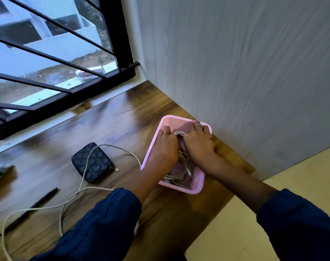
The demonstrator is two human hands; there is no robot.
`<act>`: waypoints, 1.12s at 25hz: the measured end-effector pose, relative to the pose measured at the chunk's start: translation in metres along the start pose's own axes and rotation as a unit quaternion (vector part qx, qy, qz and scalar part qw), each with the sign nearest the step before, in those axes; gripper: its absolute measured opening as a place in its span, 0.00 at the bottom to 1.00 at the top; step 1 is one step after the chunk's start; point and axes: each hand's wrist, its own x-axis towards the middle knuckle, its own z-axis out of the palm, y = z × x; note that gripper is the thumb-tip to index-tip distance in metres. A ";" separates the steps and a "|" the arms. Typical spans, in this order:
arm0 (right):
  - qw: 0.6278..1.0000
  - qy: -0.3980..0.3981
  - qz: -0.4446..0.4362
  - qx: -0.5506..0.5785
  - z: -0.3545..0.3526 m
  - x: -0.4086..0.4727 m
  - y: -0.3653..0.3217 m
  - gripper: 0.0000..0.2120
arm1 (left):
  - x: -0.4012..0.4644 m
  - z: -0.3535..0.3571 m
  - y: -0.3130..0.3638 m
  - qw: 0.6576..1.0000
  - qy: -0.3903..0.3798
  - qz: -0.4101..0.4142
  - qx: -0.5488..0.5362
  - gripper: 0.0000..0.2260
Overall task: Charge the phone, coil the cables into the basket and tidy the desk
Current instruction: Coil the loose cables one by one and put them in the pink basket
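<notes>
- Both my hands are down in the pink basket at the desk corner, left hand and right hand gripping a coiled grey cable.
- More coils sit underneath.
- Loose white cable snakes across the desk (over the dark patterned pouch).
- Black pen lies further left.

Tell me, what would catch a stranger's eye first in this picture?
Probably the pink basket near the desk's right edge by the grey wall, with the left hand and right hand both gripping a coiled cable inside it. Next, a loose white cable sprawls across the wooden desk, passing over a dark patterned pouch.
</notes>
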 end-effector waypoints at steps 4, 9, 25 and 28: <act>0.996 -0.008 0.012 0.083 -0.002 0.001 0.004 0.13 | 0.002 -0.005 -0.001 0.999 -0.024 0.026 0.033 0.09; 0.988 0.036 0.027 0.151 -0.008 -0.002 0.007 0.12 | -0.007 -0.018 0.004 1.000 -0.008 0.024 -0.018 0.10; 0.994 0.077 -0.028 -0.068 -0.045 -0.036 -0.059 0.29 | -0.067 -0.055 -0.047 0.993 -0.023 0.082 0.081 0.24; 0.993 0.084 -0.047 -0.075 -0.050 -0.045 -0.086 0.30 | -0.093 -0.066 -0.077 0.995 0.002 0.058 0.082 0.24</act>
